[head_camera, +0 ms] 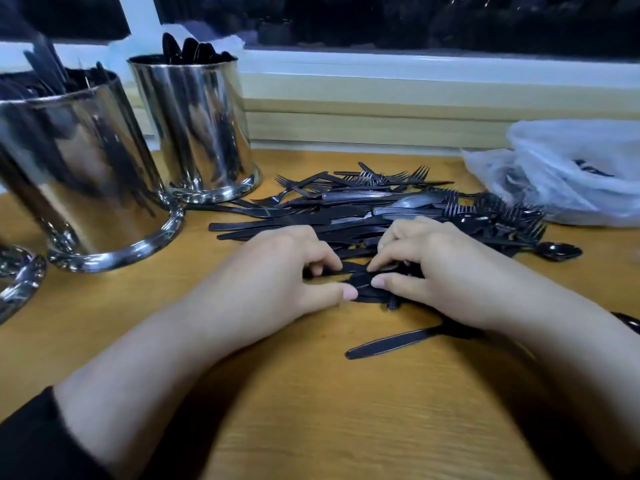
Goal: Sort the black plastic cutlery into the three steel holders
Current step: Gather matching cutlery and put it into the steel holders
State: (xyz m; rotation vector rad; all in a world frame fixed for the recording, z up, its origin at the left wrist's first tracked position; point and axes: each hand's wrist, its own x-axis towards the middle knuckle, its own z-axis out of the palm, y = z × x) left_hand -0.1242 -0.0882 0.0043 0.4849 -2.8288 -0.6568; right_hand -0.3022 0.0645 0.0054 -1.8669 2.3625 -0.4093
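A heap of black plastic cutlery (381,209), forks, knives and spoons mixed, lies on the wooden table (311,410). My left hand (277,271) and my right hand (433,268) meet at the heap's near edge, fingers curled, pinching a few black pieces (363,284) between thumbs and fingertips. One steel holder (194,133) at the back holds spoons. A bigger holder (79,174) at the left holds dark pieces, possibly knives. Only the base rim of a third holder (20,278) shows at the far left edge.
A loose black handle (391,342) lies under my right wrist. A spoon (557,251) sticks out at the heap's right. A clear plastic bag (571,168) with cutlery sits at the back right. A window sill (415,109) runs behind the table.
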